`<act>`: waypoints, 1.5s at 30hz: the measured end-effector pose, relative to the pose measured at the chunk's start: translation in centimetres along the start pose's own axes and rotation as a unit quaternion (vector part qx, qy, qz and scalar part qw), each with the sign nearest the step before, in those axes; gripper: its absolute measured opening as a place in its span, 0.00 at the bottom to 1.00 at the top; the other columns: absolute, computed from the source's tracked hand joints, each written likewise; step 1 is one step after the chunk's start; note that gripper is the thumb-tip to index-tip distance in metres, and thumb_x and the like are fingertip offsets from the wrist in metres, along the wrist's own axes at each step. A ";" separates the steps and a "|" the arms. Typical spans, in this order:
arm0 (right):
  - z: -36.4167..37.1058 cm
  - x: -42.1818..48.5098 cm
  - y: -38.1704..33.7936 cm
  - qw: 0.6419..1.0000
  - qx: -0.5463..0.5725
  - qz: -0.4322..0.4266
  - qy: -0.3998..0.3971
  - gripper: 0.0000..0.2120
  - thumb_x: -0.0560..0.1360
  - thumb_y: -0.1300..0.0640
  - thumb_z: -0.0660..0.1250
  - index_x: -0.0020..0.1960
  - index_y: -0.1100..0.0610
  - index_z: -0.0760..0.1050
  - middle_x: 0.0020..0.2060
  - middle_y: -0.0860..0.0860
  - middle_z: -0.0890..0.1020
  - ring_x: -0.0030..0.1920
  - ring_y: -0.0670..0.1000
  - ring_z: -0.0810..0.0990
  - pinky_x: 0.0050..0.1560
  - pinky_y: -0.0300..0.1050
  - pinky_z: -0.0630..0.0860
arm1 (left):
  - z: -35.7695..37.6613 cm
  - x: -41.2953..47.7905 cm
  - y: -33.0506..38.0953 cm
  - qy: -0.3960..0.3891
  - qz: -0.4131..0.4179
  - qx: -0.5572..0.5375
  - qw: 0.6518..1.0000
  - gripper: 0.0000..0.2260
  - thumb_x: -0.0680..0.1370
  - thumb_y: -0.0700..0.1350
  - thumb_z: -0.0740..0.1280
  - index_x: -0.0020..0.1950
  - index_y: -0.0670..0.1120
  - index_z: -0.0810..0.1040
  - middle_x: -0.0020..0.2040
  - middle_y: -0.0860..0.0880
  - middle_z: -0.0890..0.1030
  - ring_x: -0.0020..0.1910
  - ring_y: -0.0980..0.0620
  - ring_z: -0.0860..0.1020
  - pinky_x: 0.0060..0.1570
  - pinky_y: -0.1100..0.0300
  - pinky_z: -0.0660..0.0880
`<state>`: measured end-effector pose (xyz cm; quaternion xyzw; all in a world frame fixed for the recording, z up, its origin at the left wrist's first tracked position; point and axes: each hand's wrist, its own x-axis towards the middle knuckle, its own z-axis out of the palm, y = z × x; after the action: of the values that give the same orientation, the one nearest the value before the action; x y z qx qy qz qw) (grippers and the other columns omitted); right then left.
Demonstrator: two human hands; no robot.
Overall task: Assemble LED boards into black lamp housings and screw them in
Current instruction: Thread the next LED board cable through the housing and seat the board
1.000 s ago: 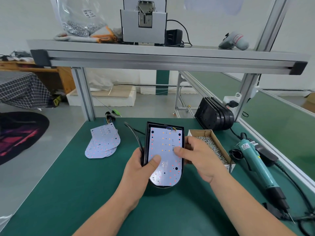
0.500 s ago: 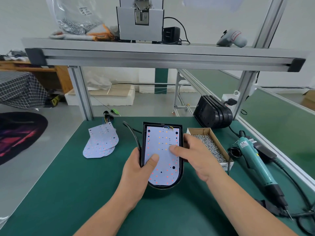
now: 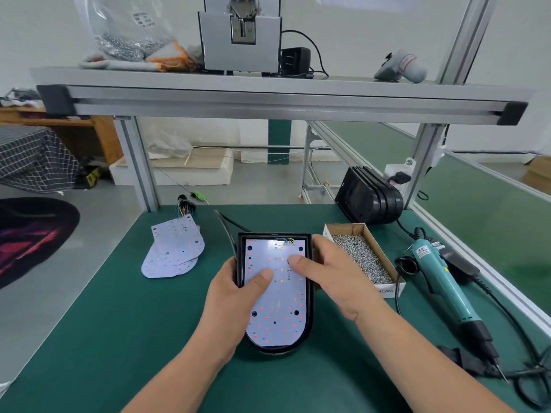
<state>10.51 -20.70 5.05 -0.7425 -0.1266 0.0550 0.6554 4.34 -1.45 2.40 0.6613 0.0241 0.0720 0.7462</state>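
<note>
Head view: a black housing (image 3: 309, 308) is laid flat on the green counter (image 3: 119, 338), about in the middle, with its rounded end turned to the near side. An LED board (image 3: 278, 305) is seated inside it, white face up, and small red and orange dots are spread over it. Thin coloured wires are seen at its far edge.

The housing is gripped at its left wall by the left hand (image 3: 235, 296): the fingers are curled around the wall and the thumb is pressed on the board. The right wall is held by the right hand (image 3: 337, 281). Its thumb is pressed on the far half of the board and its fingers are bent over the wall, so the housing seems to be gripped from this side also, although the fingertips are hidden. A black cable (image 3: 225, 231) is seen at the far left corner of the housing.

To the left, well apart, a loose stack of LED boards (image 3: 174, 253) is laid on the counter. Just beside the right hand an open cardboard box (image 3: 387, 289) is placed, filled with small silver screws (image 3: 363, 260). Further to the right a teal electric screwdriver (image 3: 441, 281) is laid, with its tip pointed to the near side. At the far right several spare housings (image 3: 369, 199) are stood on edge, leaned together. A metal shelf (image 3: 268, 96) is fixed above the counter.
</note>
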 end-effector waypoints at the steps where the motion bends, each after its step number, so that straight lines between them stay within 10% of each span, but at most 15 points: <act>1: 0.0 0.1 0.0 1.000 -0.008 -0.006 0.003 0.15 0.74 0.50 0.75 0.58 0.55 0.79 0.54 0.54 0.86 0.56 0.56 0.85 0.58 0.53 0.82 | 0.1 -0.1 0.0 -0.003 0.002 0.004 1.000 0.11 0.75 0.52 0.74 0.56 0.56 0.84 0.56 0.51 0.88 0.54 0.47 0.87 0.54 0.48 0.83; 10: 0.2 0.1 -0.5 0.999 0.037 0.008 0.011 0.19 0.81 0.41 0.65 0.54 0.57 0.82 0.49 0.56 0.84 0.48 0.52 0.81 0.50 0.53 0.79 | -0.1 -0.2 0.6 -0.005 -0.016 -0.049 0.999 0.10 0.74 0.49 0.75 0.56 0.53 0.86 0.57 0.48 0.88 0.56 0.45 0.87 0.51 0.52 0.85; 16: -0.5 -0.6 -0.5 0.996 0.014 -0.020 -0.083 0.21 0.80 0.65 0.63 0.65 0.47 0.82 0.59 0.47 0.87 0.57 0.49 0.86 0.53 0.44 0.83 | -0.1 -0.6 0.9 -0.071 -0.062 -0.118 0.989 0.14 0.76 0.46 0.76 0.61 0.48 0.85 0.62 0.42 0.86 0.60 0.38 0.85 0.57 0.45 0.84; 21: 0.1 -0.6 1.0 0.997 -0.053 0.042 -0.044 0.12 0.83 0.62 0.63 0.47 0.46 0.77 0.41 0.43 0.84 0.39 0.30 0.81 0.42 0.26 0.76 | 0.0 -0.7 0.6 -0.111 -0.067 -0.116 0.985 0.14 0.77 0.46 0.76 0.62 0.48 0.84 0.64 0.41 0.85 0.62 0.38 0.84 0.59 0.44 0.83; 26: 0.9 0.5 0.1 0.991 -0.128 0.030 -0.026 0.29 0.82 0.71 0.57 0.27 0.47 0.61 0.26 0.46 0.61 0.28 0.46 0.56 0.29 0.40 0.58 | 0.1 -0.7 0.4 -0.085 -0.049 -0.094 0.991 0.17 0.77 0.47 0.75 0.64 0.44 0.82 0.61 0.41 0.86 0.60 0.38 0.85 0.58 0.44 0.84; 32: 0.2 -0.2 -0.1 0.994 -0.088 0.057 -0.043 0.28 0.80 0.74 0.58 0.26 0.51 0.70 0.22 0.39 0.70 0.23 0.40 0.63 0.27 0.28 0.64 | 0.0 -0.7 0.5 -0.067 -0.053 -0.096 0.992 0.18 0.75 0.48 0.76 0.64 0.43 0.82 0.60 0.42 0.87 0.59 0.38 0.86 0.60 0.40 0.82; 37: 0.3 -0.7 -0.2 0.992 -0.115 -0.038 -0.044 0.14 0.81 0.61 0.64 0.54 0.46 0.84 0.47 0.40 0.88 0.45 0.38 0.84 0.45 0.34 0.79 | 0.2 -0.6 0.6 -0.033 -0.062 -0.104 0.992 0.19 0.76 0.48 0.75 0.65 0.42 0.82 0.60 0.42 0.87 0.60 0.38 0.85 0.64 0.37 0.79; 40: -0.2 -0.3 -0.7 1.000 0.008 -0.021 -0.001 0.15 0.83 0.51 0.59 0.56 0.50 0.85 0.45 0.49 0.86 0.39 0.49 0.82 0.35 0.42 0.78 | 0.0 -0.1 0.4 0.011 -0.073 -0.107 0.992 0.13 0.81 0.44 0.74 0.64 0.42 0.82 0.59 0.43 0.87 0.59 0.39 0.86 0.65 0.36 0.79; 45: -0.3 -1.0 -0.6 0.976 -0.122 0.008 -0.178 0.26 0.71 0.48 0.78 0.67 0.47 0.75 0.58 0.44 0.86 0.57 0.45 0.85 0.51 0.41 0.82 | -0.2 0.5 0.1 0.075 -0.068 -0.095 0.990 0.06 0.83 0.42 0.71 0.60 0.45 0.83 0.55 0.44 0.89 0.54 0.39 0.87 0.60 0.34 0.81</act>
<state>9.54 -21.23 5.58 -0.7960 -0.2411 0.1759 0.5266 4.76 -1.14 2.51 0.5770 0.1179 0.0727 0.8049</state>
